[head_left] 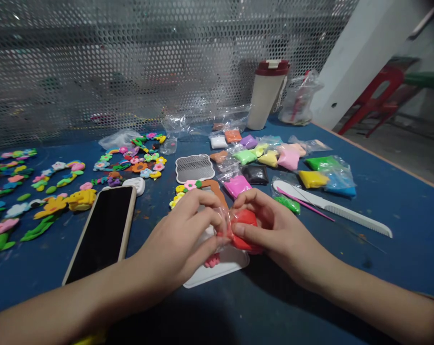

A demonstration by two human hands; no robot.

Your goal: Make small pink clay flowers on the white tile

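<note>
Both hands meet at a clear plastic packet of red modelling clay [246, 219], held above the table. My left hand [188, 230] is closed, pinching the clear wrapper at the packet's left end. Fingers and thumb of my right hand [274, 230] close round the red lump itself. Beneath them lies a white-edged board [220, 269], mostly hidden by my hands, with a pink clay piece [212, 261] on it. Yellow and pink clay flowers [188, 186] and a brown strip [216, 189] show just behind my left hand.
A phone [103, 230] lies left, near clay-decorated pieces [58, 173]. Behind my hands are a small wavy-framed mirror [194, 168] and several clay packets [254, 175]. A white comb [357, 219] and pink tool [306, 205] lie right. A tumbler [263, 98] stands by the perforated metal panel [130, 62].
</note>
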